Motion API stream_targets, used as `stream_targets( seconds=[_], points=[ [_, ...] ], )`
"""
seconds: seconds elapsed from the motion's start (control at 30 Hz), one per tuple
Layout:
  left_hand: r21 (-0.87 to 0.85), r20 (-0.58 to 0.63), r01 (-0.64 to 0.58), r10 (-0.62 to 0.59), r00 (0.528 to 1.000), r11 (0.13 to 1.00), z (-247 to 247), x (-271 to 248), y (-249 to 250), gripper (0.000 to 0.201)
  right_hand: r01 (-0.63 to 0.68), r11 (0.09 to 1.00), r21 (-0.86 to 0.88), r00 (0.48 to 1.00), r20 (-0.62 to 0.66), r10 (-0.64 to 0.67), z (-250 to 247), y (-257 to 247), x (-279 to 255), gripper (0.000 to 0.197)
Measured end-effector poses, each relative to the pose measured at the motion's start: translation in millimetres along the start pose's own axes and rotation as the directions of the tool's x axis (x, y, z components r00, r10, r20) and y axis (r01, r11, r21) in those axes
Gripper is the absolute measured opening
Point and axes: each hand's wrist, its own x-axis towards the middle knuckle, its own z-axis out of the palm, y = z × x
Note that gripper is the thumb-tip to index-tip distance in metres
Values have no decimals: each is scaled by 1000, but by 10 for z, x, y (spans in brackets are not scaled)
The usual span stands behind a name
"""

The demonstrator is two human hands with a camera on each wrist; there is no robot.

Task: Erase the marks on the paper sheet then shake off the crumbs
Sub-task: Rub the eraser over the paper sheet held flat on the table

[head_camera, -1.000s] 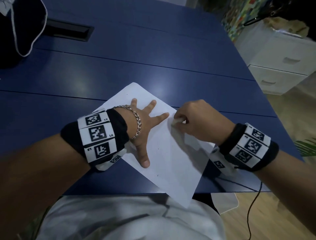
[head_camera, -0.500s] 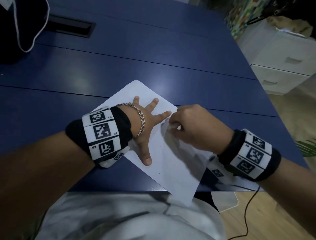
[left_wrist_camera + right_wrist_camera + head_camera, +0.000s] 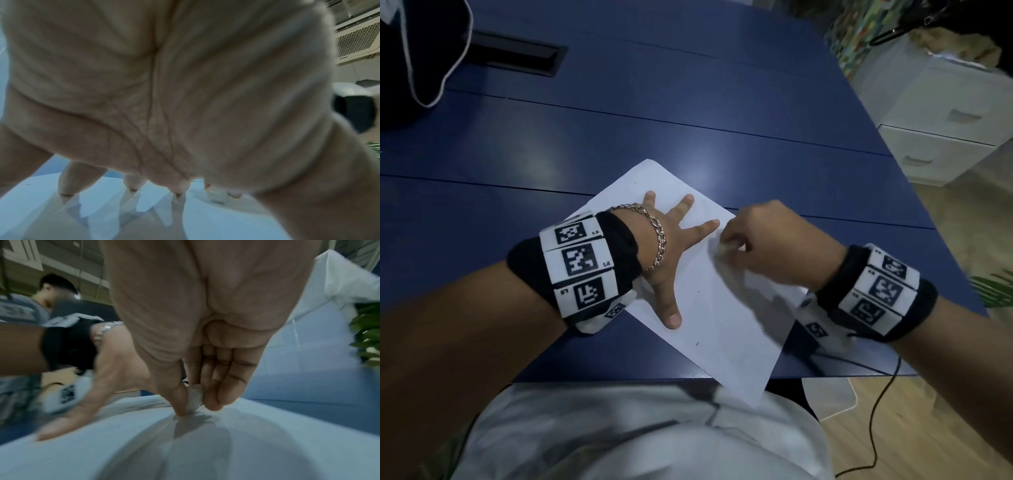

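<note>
My left hand [image 3: 671, 250] lies flat on the paper sheet [image 3: 722, 318], fingers spread wide and straight, so that the sheet cannot slide or buckle under rubbing; the sheet sits skewed on the blue table [image 3: 688, 113], its near corner hanging past the table edge above my lap. My right hand [image 3: 774, 243] works just beside the left forefinger, thumb and fingers pinched together around a small pale eraser [image 3: 194, 399], whose lower end touches the paper; I judge this to be the erasing step, with the shaking-off not yet begun. The head view shows the layout as a whole, including a few small dark marks [image 3: 698, 342] on the near half of the sheet, well apart from the eraser, which I take as work remaining. It barely shows the eraser itself, a blurred whitish patch at the fingertips. The right wrist view supplies that detail: the eraser held between thumb and fingers, the shadow it casts, and the left hand [image 3: 107, 386] bracing alongside. The left wrist view adds only the palm close up and the left fingertips [image 3: 131, 181] pressed on the paper [image 3: 226, 219]. Crumbs are too small to make out.
</note>
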Motion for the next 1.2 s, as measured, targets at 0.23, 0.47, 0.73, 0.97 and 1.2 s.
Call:
stream_targets(
  seconds=[0.23, 0.47, 0.73, 0.97, 1.2],
  points=[
    [1, -6, -4, 4, 1000, 1000, 8, 19, -15, 165, 36, 999, 2, 999, -2, -36, 51, -148, -105, 20],
    [-33, 3, -13, 14, 1000, 999, 34, 44, -47, 166, -162, 957, 240, 968, -148, 201, -172, 224, -494, 10],
    [-31, -2, -21, 21, 1000, 999, 19, 9, -47, 164, -219, 915, 338, 963, -77, 259, 88, 65, -981, 9],
    [-51, -38, -36, 34, 999, 998, 93, 26, -96, 162, -208, 945, 252, 974, -37, 225, 259, -80, -1046, 9],
    [-48, -95, -25, 21, 995, 999, 214, 43, -140, 156, -51, 969, 242, 998, -15, 57, 47, -175, -642, 14]
  ],
)
